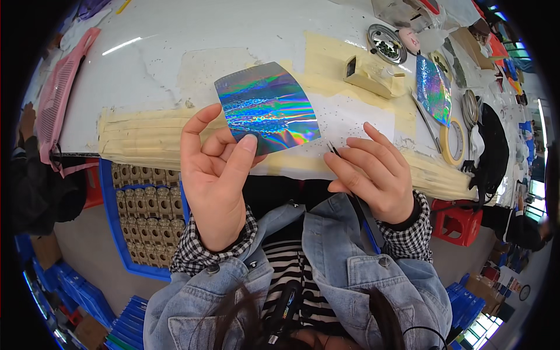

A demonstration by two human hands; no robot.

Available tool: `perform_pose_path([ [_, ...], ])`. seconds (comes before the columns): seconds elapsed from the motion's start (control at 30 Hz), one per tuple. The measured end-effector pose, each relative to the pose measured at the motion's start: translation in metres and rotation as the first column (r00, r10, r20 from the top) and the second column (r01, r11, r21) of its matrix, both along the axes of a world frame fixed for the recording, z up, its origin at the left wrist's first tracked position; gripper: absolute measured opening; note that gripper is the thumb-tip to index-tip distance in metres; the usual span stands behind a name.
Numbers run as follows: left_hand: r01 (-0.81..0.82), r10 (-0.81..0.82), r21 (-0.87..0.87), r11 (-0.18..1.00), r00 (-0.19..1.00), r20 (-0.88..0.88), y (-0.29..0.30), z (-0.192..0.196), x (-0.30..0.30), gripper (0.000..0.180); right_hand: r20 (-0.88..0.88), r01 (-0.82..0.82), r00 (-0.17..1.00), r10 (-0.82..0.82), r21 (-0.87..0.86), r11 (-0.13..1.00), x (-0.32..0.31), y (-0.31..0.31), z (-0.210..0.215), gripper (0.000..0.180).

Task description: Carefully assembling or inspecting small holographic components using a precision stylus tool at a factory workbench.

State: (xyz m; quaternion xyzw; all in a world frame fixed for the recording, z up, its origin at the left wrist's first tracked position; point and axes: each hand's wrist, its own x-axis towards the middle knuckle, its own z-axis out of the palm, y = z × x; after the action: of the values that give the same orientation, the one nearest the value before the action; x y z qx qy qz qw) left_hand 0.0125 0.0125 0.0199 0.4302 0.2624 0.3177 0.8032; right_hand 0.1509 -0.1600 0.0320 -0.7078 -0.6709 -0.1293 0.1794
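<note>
My left hand (219, 175) pinches the lower edge of a shiny holographic sheet (265, 108) between thumb and fingers, tilted above the table. Rows of small round marks cross the sheet's face. To the right of it, my right hand (373, 175) is closed around dark, thin tweezers (331, 146), their points just showing past the fingertips. The tips are close to the sheet's lower right corner but apart from it. Beneath both hands lies white paper (344, 119) sprinkled with tiny dark specks, on a table edge covered in yellowish tape.
A taped yellowish block (373, 77), a metal dish (388, 44) of dark bits, another holographic sheet (433, 87), spare tweezers (427, 122) and a tape roll (452, 142) occupy the right. A pink basket (63, 96) stands left. Below sits a blue tray (111, 204) of brownish parts.
</note>
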Motion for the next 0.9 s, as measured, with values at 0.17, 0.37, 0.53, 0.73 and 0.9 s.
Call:
perform_pose_path([
  [0.17, 0.002, -0.002, -0.006, 1.0, 1.0, 0.003, 0.0, 0.0, 0.001, 0.05, 0.011, 0.006, 1.0, -0.006, -0.023, 1.0, -0.002, 0.001, 0.001, 0.032],
  [0.37, 0.007, -0.007, -0.009, 1.0, 1.0, 0.014, 0.0, 0.001, 0.001, 0.05, -0.027, -0.02, 1.0, 0.017, -0.115, 0.993, -0.002, 0.002, 0.008, 0.028],
  [0.53, 0.009, -0.009, -0.01, 1.0, 1.0, 0.014, -0.001, 0.0, 0.001, 0.05, -0.09, -0.081, 0.993, 0.07, -0.121, 0.989, 0.002, 0.003, 0.01, 0.029],
  [0.73, 0.034, -0.034, 0.005, 0.999, 0.999, 0.009, 0.001, -0.001, -0.001, 0.05, -0.166, -0.044, 0.985, 0.048, 0.027, 0.999, 0.005, -0.003, 0.015, 0.032],
  [0.9, 0.056, -0.057, 0.021, 0.998, 0.998, 0.02, 0.002, -0.002, -0.001, 0.055, -0.33, 0.007, 0.941, 0.079, 0.251, 0.968, -0.009, 0.01, 0.014, 0.037],
])
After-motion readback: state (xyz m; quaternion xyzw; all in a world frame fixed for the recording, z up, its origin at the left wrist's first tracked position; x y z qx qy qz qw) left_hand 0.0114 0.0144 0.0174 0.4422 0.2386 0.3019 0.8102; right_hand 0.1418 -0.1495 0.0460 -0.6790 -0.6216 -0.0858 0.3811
